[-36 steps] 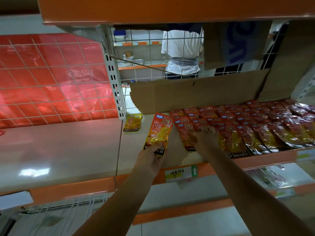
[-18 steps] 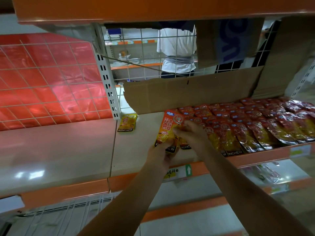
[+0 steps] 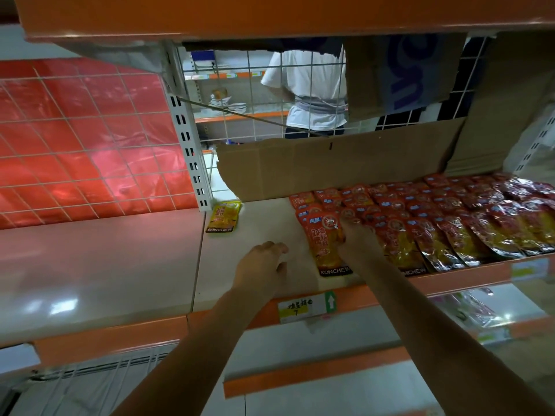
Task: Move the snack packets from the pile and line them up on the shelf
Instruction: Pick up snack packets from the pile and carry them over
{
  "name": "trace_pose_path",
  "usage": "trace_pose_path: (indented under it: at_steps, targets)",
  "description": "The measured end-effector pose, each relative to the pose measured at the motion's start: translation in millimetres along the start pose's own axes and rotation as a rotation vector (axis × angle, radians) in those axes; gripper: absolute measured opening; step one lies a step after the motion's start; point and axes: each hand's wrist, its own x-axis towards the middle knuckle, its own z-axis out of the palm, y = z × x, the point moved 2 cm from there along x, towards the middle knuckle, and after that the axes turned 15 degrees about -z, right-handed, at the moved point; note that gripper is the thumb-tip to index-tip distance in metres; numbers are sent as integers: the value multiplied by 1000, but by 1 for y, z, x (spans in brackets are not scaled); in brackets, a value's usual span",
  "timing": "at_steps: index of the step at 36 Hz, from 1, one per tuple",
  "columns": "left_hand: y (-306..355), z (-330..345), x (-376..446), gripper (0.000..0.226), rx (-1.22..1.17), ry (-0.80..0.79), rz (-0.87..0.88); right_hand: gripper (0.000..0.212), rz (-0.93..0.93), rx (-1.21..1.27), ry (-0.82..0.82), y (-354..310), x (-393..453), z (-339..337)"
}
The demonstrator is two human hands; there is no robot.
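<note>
Right hand [image 3: 356,238] lies on the leftmost snack packet [image 3: 327,244] of the row; fingers on its upper right part, whether flat or lightly pinching I cannot tell. Judgement: it is squaring this packet against its neighbour so the overlap matches the rest of the row [image 3: 450,223], which runs away to the right of those fingers.

Left hand [image 3: 264,265] hovers above bare shelf [image 3: 255,223] just left of the packet, fingers loosely curled, holding nothing. Free, it can probably fetch the next one.

One stray yellow packet [image 3: 223,216] lies beyond the left fingertips, near the slotted upright [image 3: 189,145], well apart from the row. Likely next candidate.

Cardboard sheet [image 3: 330,166] stands behind the row, beyond the right fingers, probably as a backstop.
</note>
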Motion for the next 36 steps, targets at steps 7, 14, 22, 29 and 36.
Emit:
trace_pose_path:
  at_steps: [7,14,22,29,36]
  targets:
    - [-8,0,0,37,-38,-32,-18,30,25,-63,-19,0,0,7]
    - [-12,1,2,35,-35,-50,-7,37,41,-158,-99,-8,-4,6]
    - [-32,-11,5,37,36,18,20,45,29,-321,-94,-36,-2,10]
    - [-85,-38,-3,38,76,77,-52,50,-218,-236,-153,-116,11,54]
    - [-180,-80,-15,38,63,203,-117,49,-409,-221,-196,-211,27,122]
